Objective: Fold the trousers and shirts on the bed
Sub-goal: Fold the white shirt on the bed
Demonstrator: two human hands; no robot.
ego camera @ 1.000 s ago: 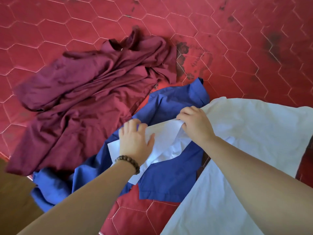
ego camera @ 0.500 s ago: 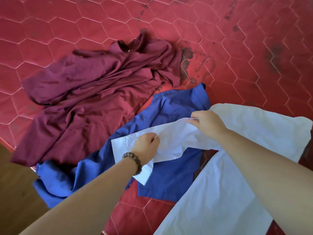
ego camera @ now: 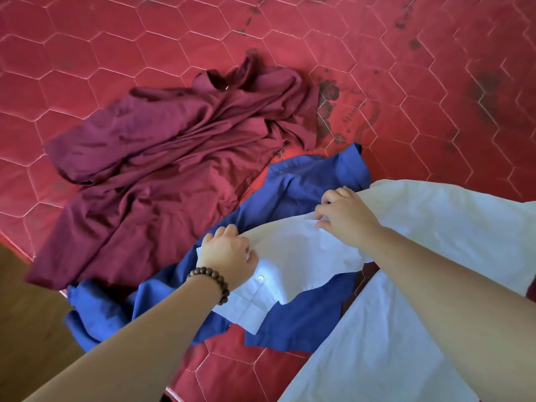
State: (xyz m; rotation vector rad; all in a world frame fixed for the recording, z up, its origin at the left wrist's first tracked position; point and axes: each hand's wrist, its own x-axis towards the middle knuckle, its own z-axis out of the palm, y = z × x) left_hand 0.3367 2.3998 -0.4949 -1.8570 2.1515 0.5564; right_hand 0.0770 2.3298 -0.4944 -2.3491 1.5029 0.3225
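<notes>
Risk sits mostly in the white sleeve (ego camera: 293, 256), which lies stretched across the blue garment (ego camera: 304, 192) rather than on the bare red quilted mattress (ego camera: 145, 33). The left hand (ego camera: 227, 256), a bead bracelet (ego camera: 210, 281) on its wrist, has its fingers curled over the sleeve's upper edge near the buttoned cuff (ego camera: 246, 309) and seems to grip the cloth there; the right hand (ego camera: 345, 216) pinches a fold of the same sleeve close to where it joins the body of the white shirt (ego camera: 391, 329), which spreads over the lower right of the bed. Because the two cloths touch along the whole sleeve, any drag toward the shirt is likely to pull the blue fabric with it and bunch it up further. Uneven tension between the hands could twist the sleeve, so that it lands creased instead of flat. The cuff hangs loose below the left hand and may flop under as the sleeve swings. If either pinch holds only a thin edge, the cloth could slip free partway. Beyond, the maroon garment (ego camera: 162, 175) lies in a crumpled heap, touching the blue one, not yet folded, and its near corner reaches the mattress edge by the wooden floor (ego camera: 26, 329), where it might slide off if tugged.
</notes>
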